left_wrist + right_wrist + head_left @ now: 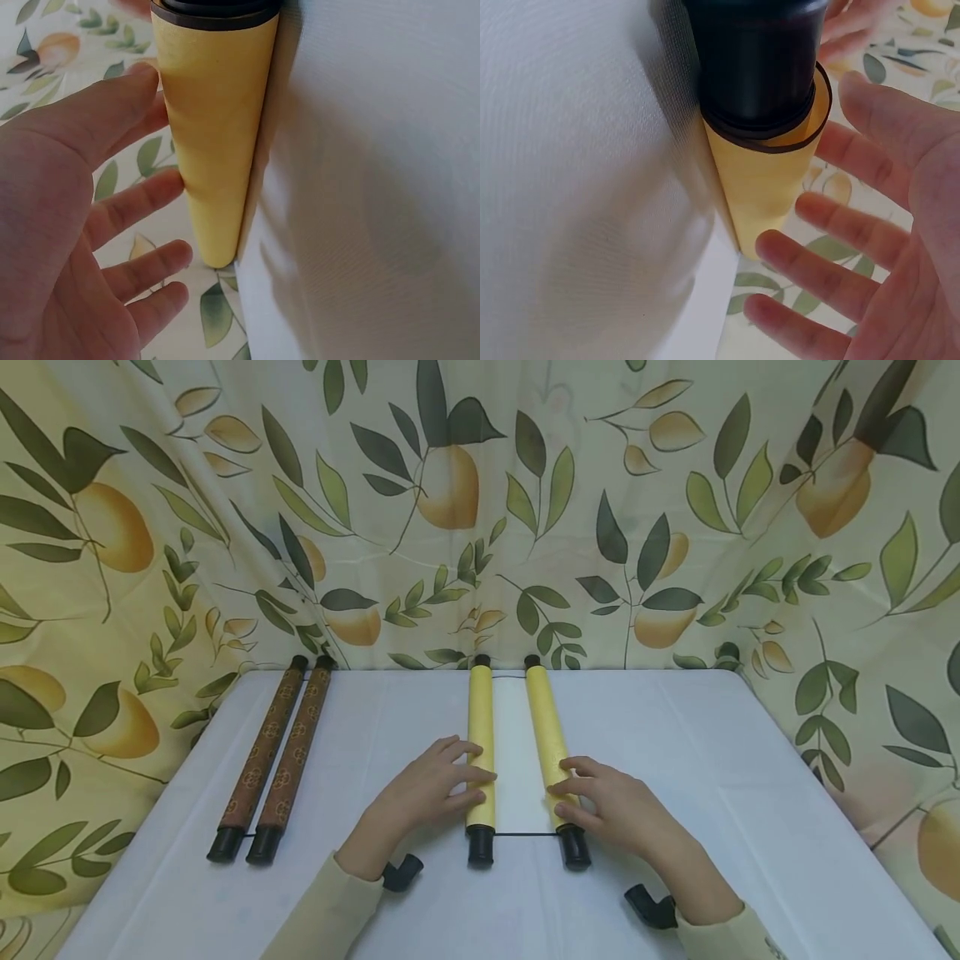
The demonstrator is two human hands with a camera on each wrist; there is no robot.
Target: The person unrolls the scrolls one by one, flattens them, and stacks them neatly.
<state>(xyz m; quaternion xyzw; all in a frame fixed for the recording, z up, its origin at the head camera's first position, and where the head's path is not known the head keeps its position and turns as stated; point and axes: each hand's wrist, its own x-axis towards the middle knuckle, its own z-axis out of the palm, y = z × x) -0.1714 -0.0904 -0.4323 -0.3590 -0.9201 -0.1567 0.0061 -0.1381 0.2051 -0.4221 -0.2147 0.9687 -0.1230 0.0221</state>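
A scroll with two yellow rolls and black end knobs lies partly unrolled on the table. Its left roll [481,710] and right roll [542,710] have a white strip [517,743] between them. My left hand [431,785] rests its fingertips at the left roll's outer side, fingers loosely extended. On the other side, my right hand [615,802] has spread fingers at the right roll's outer side. The left wrist view shows fingertips right at the yellow roll [214,135]. In the right wrist view, the fingers stand beside the roll [757,180] and its black knob [757,67].
A brown patterned scroll [262,752] with black ends lies at the left, its two rolls side by side. A white cloth covers the table [660,735]. Behind it hangs a curtain [517,568] printed with fruit and leaves. Black camera mounts [403,873] show at both wrists.
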